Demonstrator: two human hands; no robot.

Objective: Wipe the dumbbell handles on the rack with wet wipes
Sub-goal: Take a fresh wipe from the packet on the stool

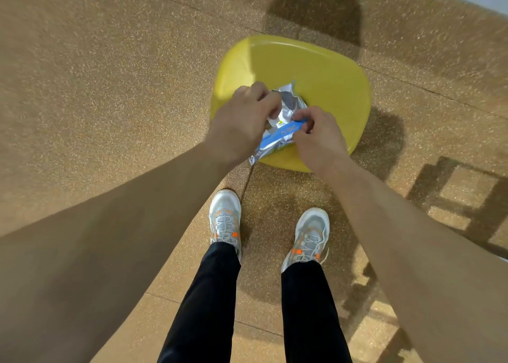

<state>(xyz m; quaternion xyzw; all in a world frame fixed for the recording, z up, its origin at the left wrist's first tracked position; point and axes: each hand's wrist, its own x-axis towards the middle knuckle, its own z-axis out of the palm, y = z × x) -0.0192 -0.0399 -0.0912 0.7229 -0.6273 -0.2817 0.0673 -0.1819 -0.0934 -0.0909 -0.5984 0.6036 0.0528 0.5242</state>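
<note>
So the wet wipes pack (pixel 286 107) is up in both hands over a yellow plastic stool (pixel 316 65); can't tell from here whether it's resting on the seat or just hovering above it, though one foil corner pokes out past the near edge. The left hand (pixel 244 120) has its fingers curled round the crinkly silver top of the pack; the right hand (pixel 316 140) is pinching the blue flap (pixel 280 134) between thumb and fingertips, looks like the peel-to-open bit.

Handling-wise I'd guess it's light and floppy; thin foil, soft inside, probably a bit slick; nothing breakable. It'll buckle if you grab it in the middle, so pin the body with one hand and peel the flap from its end with the other; then tease out one wipe by a corner so the whole wad doesn't follow.

No dumbbells or rack anywhere in view; so to my eye the actual wiping hasn't started, this is just getting a wipe out.

Around them: speckled tan rubber floor (pixel 110 87) with seams; the person's grey-and-orange trainers (pixel 225 219) right up close to the stool; a ladder-like shadow (pixel 453 197) of some frame falls across the floor on the right. Only the stool itself sits in the walking path.
</note>
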